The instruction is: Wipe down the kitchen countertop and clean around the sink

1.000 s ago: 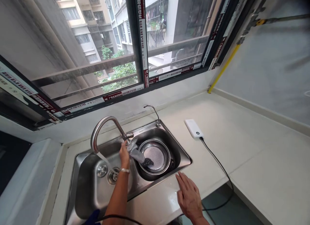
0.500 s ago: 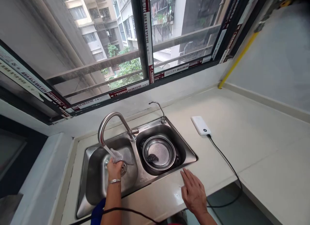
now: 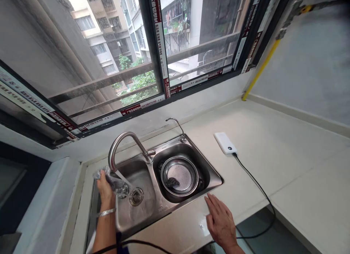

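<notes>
My left hand [image 3: 105, 188], a silver bangle on its wrist, is closed on a clear, crumpled piece of thin plastic [image 3: 119, 186], which looks like a bag. It is over the left side of the left sink basin [image 3: 147, 203], beside the curved faucet [image 3: 125, 135]. A stream of water [image 3: 124, 178] falls from the spout toward the drain [image 3: 136, 196]. My right hand [image 3: 221, 221] lies palm down at the counter's front edge, fingers stretched out and holding nothing. In the right basin, a round metal pan [image 3: 188, 170] with a dimpled bottom contains a dark scouring pad [image 3: 172, 182].
A white power bank [image 3: 225, 142] rests on the counter [image 3: 273, 148] right of the sink, its black cable [image 3: 257, 184] hanging over the front edge. A small thin tap [image 3: 177, 124] stands behind the right basin. Behind the sink is a window [image 3: 109, 79].
My left hand has moved left with the plastic, out from under the water stream to the basin's left side. The drain now shows fully. My right hand stays on the counter.
</notes>
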Tool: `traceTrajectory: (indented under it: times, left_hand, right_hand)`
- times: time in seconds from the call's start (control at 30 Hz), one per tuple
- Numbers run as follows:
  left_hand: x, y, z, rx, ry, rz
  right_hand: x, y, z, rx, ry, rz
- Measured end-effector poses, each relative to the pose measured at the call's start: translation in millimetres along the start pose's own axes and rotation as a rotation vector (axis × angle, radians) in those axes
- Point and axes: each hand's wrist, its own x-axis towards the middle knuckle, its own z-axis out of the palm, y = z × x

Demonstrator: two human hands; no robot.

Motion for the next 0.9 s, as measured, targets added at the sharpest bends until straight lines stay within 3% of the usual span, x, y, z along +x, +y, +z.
traceTrajectory:
  times: [0.1,0.2,0.33,0.5,0.7,0.9]
  left_hand:
    - [-3,38,-4.5,0.242,-0.058,0.224]
    - [-7,67,-3.5,0.376,-0.092,0.34]
    - [-5,85,-3.8,0.523,-0.073,0.528]
    - [4,101,-4.8,0.759,-0.155,0.814]
    - [52,118,8.8,0.891,-0.152,0.753]
    - [110,130,36.7,1.041,-0.229,0.73]
  right_hand:
    - [0,0,-1,-0.01,-0.004,-0.007]
    - [-1,1,-2,-0.016,-0.016,-0.011]
    - [-1,0,-4,-0.014,-0.039,-0.002]
    - [-1,-1,-7,-0.01,-0.055,0.006]
    - [0,-2,-11,-0.018,-0.077,0.024]
    - [3,-3,-14,-0.024,-0.089,0.02]
